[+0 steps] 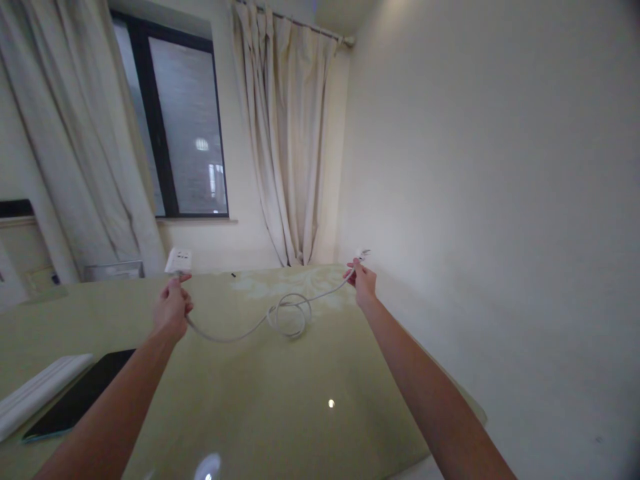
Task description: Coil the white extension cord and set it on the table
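Note:
A white extension cord [225, 341] stretches between my two hands over the table, with a loose loop in its middle. My left hand [171, 309] is closed round the cord just below its white socket block [179, 260], which is held up with its outlets showing. On the right, the fingers of my right hand [365, 281] pinch the other end of the cord at the plug [361, 255]. The plug's metal prongs point away to the right, near the wall. Whether the loop rests on the tabletop or hangs just above it, I cannot tell.
The pale green, glossy table [280, 407] meets the wall [490, 200] on the right. At the left lie a long white object [43, 390] and a dark flat tablet-like thing [83, 393]. A tiny black piece [233, 275] sits near the far edge. Curtains [285, 133] hang behind.

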Available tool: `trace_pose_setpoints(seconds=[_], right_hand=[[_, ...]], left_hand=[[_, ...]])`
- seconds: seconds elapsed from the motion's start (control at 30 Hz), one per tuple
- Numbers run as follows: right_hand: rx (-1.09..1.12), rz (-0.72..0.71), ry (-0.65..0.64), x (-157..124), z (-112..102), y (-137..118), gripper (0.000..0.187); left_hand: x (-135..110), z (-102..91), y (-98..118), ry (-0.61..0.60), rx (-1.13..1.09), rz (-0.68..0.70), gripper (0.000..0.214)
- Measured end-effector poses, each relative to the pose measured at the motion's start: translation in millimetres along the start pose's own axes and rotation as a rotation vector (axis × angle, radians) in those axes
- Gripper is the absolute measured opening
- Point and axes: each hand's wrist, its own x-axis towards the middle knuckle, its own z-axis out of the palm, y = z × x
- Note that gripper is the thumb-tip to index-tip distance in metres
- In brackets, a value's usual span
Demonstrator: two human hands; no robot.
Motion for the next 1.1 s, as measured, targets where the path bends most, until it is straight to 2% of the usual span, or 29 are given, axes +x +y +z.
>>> trace_pose_setpoints(seconds=[0.1,0.2,0.27,0.33,0.47,0.6,0.67,0.73,0.87,0.93,1.1], right_hand=[[-0.014,0.029,-0.221,-36.1,50.7,18.7,0.048],[-0.057,0.131,-0.465,-78.4,94.1,45.8,0.046],[-0.063,0.180,-0.583,-100.9,113.7,61.6,0.041],[-0.036,0.213,-0.675,-113.8,123.7,71.5,0.039],[0.076,0.284,-0.787,-112.2,122.4,73.5,0.034],[0.207,0.334,-0.777,-101.3,116.6,68.8,0.045],[0.190,0.271,-0.730,-99.6,116.2,67.6,0.053],[0.070,0.154,-0.692,-99.6,116.3,66.5,0.059],[-0.172,-0.016,-0.729,-100.4,114.0,62.2,0.066],[-0.259,-0.084,-0.740,-101.3,111.7,58.4,0.066],[-0.436,-0.232,-0.654,-110.5,108.1,45.5,0.062]], left_hand=[[-23.6,40.7,5.1,-0.145,-0.098,-0.020,0.038],[-59.1,77.4,7.6,-0.375,-0.232,-0.038,0.045],[-80.0,94.8,4.2,-0.510,-0.122,0.009,0.048],[-92.2,105.1,-2.2,-0.551,0.014,0.044,0.049],[-92.0,108.4,-11.0,-0.540,0.144,0.090,0.050],[-87.9,104.0,-9.7,-0.594,0.166,-0.031,0.055],[-89.6,103.4,-9.4,-0.553,0.147,-0.101,0.060],[-92.0,104.0,-9.8,-0.494,0.152,-0.163,0.066],[-95.0,105.9,-8.0,-0.432,0.194,-0.267,0.071],[-95.4,105.8,-5.7,-0.436,0.213,-0.283,0.070],[-93.0,102.5,-6.3,-0.469,0.280,-0.227,0.058]])
